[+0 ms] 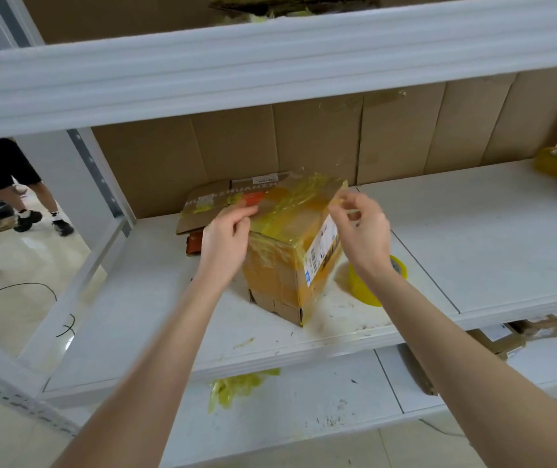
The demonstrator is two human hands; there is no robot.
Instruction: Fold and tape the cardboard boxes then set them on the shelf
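Box stands on the shelf, already much wrapped in yellow tape. Flat cardboard lies just behind the box. Left hand is at the box's top left edge, fingers curled and pinching the tape. Right hand is above the box's top right corner, fingertips pinching what seems the same loose sheet. Roll sits just right of the box. My worry is that the slack tape, lowered unevenly, wrinkles or sticks to itself or the fingers, leaving the top poorly sealed.
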